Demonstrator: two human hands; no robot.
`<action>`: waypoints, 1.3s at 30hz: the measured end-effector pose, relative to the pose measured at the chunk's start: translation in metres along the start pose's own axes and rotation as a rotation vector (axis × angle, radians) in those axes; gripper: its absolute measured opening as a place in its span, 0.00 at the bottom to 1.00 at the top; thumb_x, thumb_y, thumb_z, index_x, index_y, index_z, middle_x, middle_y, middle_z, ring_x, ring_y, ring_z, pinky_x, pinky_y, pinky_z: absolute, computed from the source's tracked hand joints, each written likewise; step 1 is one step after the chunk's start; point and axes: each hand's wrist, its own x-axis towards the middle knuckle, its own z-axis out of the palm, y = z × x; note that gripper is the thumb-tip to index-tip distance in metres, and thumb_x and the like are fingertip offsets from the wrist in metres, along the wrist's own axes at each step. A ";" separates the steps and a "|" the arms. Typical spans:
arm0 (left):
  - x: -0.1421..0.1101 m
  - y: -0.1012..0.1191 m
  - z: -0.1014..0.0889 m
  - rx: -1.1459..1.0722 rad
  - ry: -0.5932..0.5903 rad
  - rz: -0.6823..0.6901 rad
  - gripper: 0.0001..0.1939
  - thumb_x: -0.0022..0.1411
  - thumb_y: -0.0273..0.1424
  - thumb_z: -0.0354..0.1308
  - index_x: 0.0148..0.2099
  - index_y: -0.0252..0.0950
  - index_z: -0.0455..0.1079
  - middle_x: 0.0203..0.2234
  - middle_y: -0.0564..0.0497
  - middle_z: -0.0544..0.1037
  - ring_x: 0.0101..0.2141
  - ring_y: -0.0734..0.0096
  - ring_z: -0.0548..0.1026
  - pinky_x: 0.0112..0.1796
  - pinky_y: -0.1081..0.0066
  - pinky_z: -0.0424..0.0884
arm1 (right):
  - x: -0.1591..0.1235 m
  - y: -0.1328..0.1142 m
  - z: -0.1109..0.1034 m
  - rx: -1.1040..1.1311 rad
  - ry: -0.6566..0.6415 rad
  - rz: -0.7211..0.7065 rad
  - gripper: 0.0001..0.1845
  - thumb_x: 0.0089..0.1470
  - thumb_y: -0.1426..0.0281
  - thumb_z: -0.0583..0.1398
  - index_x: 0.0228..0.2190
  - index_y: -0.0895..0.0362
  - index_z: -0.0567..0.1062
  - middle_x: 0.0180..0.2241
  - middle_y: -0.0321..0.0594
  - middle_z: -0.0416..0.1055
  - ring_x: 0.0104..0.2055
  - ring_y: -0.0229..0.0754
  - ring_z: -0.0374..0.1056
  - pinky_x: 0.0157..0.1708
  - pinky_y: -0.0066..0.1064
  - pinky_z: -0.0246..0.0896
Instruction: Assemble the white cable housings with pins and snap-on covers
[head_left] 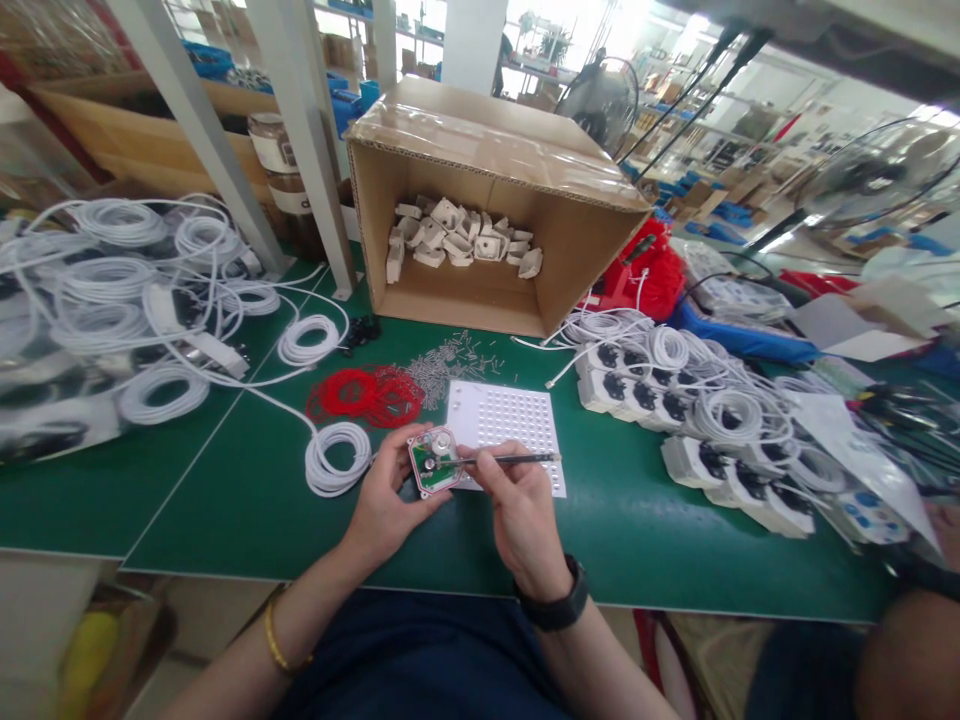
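My left hand (386, 503) grips the edge of a small white housing (424, 490), tilted up towards me above the bench. Inside it lies a green circuit board (427, 478) with a round white part, and a red line runs around the rim. Between the thumb and fingers of my right hand (525, 500) are thin dark tweezers (517, 459), their tip over the board; whether the tip touches or pinches anything is too small to tell. Partly behind both hands is a white sheet (551, 430) with rows of small round pieces.
Red rings (360, 393) and loose screws (450, 365) lie beyond my hands. An open cardboard box (487, 300) at the back holds white housings (442, 230). Coiled white cables (337, 460) spread leftward; cabled white units (637, 395) stand right. Another person's arm (911, 650) shows bottom right.
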 end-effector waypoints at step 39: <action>0.001 -0.008 -0.006 0.045 -0.015 0.126 0.32 0.49 0.27 0.66 0.56 0.43 0.60 0.55 0.44 0.63 0.56 0.56 0.63 0.55 0.57 0.62 | -0.016 -0.012 0.001 -0.368 -0.001 -0.220 0.04 0.43 0.73 0.66 0.26 0.56 0.77 0.26 0.36 0.76 0.29 0.39 0.72 0.31 0.27 0.68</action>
